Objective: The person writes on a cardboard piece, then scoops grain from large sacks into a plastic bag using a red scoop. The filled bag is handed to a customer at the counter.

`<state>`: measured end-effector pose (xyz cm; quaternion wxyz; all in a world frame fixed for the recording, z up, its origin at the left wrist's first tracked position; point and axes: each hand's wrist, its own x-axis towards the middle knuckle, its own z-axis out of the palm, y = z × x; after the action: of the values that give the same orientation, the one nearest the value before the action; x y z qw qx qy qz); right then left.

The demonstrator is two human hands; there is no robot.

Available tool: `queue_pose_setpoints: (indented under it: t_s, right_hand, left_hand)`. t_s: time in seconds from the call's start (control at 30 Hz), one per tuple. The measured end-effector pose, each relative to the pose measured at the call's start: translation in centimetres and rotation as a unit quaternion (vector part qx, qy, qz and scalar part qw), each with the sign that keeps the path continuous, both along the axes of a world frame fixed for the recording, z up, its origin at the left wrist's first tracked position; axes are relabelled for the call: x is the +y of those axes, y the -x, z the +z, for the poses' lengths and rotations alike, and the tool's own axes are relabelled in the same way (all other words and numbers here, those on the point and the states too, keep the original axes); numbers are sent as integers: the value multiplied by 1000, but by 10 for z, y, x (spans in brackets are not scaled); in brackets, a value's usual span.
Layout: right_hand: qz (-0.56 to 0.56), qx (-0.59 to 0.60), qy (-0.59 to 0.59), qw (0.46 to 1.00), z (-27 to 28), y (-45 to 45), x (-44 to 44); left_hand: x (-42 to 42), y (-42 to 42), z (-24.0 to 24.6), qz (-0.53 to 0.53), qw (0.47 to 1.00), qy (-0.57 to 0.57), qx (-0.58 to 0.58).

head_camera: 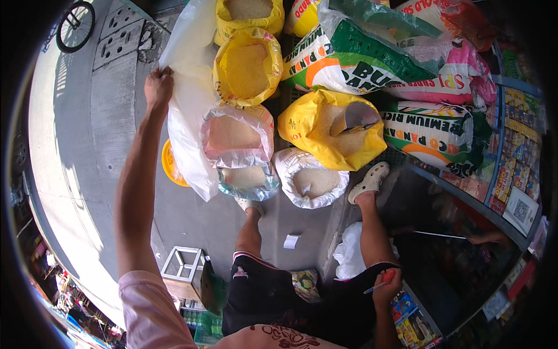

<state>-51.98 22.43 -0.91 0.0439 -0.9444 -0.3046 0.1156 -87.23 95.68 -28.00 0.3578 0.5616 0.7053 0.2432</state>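
My left hand (159,85) is stretched out at the upper left, its fingers pinching the edge of a translucent plastic sheet (187,100). The sheet hangs along the left side of several open sacks of rice, among them a yellow one (216,65), a pinkish one (237,159) and a blue-green one (248,192). Low at the right, by my thigh, my right hand (387,285) grips a slim tool (377,288) with a red end and a pale bluish shaft; its exact kind is unclear. A metal scoop (355,118) rests in the rice of a larger yellow sack (301,118).
A white sack (290,187) of rice stands ahead of my feet. Filled printed sacks (429,131) lie at the right, near a display case (510,152). A yellow basin (168,163) sits beneath the sheet. A white-framed box (181,264) and a white plastic bag (351,248) are nearby.
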Motion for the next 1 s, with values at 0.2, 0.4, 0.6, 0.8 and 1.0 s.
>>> queue_pose_setpoints:
  t_s: [0.2, 0.4, 0.6, 0.8, 1.0]
  right_hand:
    - [-12, 6, -42, 999, 6, 8, 12]
    - [-15, 2, -57, 998, 19, 13, 20]
    - [-27, 11, -106, 994, 47, 15, 24]
    - [-76, 118, -209, 968, 79, 27, 61]
    - [172, 187, -294, 922, 175, 95, 210]
  left_hand:
    - [-14, 29, 123, -107, 984, -41, 138]
    - [-62, 96, 227, -66, 990, -98, 71]
    - [-35, 159, 389, -201, 911, -291, 213]
    - [-67, 194, 527, -163, 937, -178, 252]
    - [-187, 205, 598, -76, 929, -308, 190]
